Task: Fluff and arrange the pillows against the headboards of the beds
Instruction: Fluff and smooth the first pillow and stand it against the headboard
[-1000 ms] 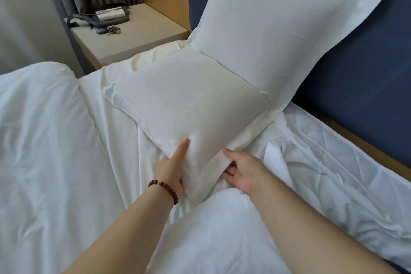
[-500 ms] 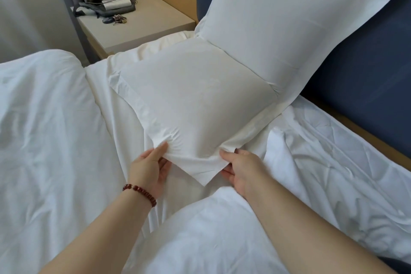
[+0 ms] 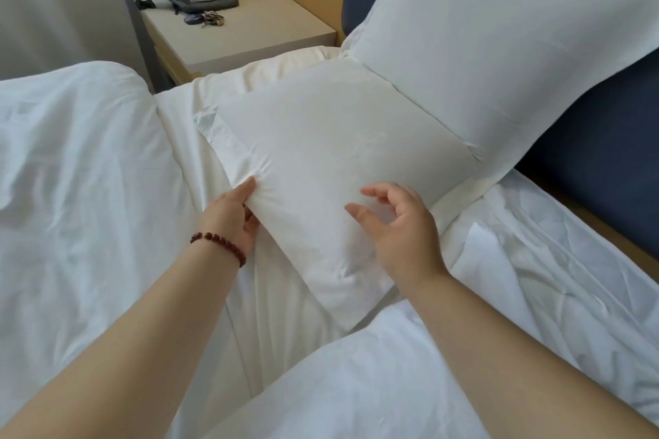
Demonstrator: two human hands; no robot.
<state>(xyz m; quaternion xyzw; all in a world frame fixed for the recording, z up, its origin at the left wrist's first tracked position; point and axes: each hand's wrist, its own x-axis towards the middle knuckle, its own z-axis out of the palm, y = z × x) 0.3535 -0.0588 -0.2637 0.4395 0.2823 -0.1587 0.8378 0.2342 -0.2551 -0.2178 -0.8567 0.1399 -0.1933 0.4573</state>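
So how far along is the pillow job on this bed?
Done: the upright pillow leans against the blue headboard. In hand: the flat pillow lies in front of it; the left hand pinches its edge, and the right hand hovers over it, gripping nothing. Left: stand the flat pillow up against the headboard too.

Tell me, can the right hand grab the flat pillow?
Probably yes. The right hand hovers open just over the flat pillow, with nothing between them; the left hand pinches its edge.

Flat pillow (image 3: pixel 331 167) below upright pillow (image 3: pixel 499 32)
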